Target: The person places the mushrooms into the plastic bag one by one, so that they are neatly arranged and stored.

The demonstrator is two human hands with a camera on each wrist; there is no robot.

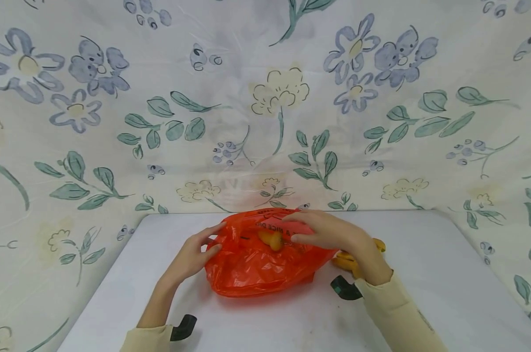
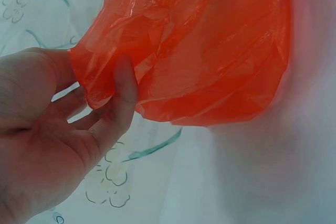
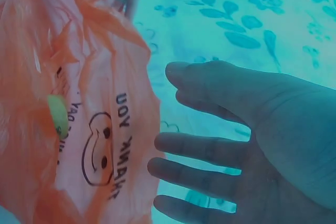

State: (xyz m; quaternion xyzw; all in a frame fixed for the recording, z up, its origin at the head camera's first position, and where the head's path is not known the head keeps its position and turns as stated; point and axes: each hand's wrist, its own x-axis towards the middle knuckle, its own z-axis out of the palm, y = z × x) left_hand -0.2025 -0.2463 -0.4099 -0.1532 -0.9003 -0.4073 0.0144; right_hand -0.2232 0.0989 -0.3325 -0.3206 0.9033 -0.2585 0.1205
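A thin red plastic bag sits at the far middle of the table with its mouth open towards me. Printed lettering and a smiling face show on its wall in the right wrist view. Inside lies yellow fruit, its kind hidden in part by the plastic. My left hand is at the bag's left side; in the left wrist view its thumb and fingers pinch the bag's edge. Over the bag's right side hovers my right hand. Its fingers are spread and straight, with nothing between them, in the right wrist view.
A bunch of yellow bananas lies right of the bag, partly hidden behind my right forearm. The white table ends at a floral cloth hanging behind it. Black wrist-worn pieces stick out from both sleeves.
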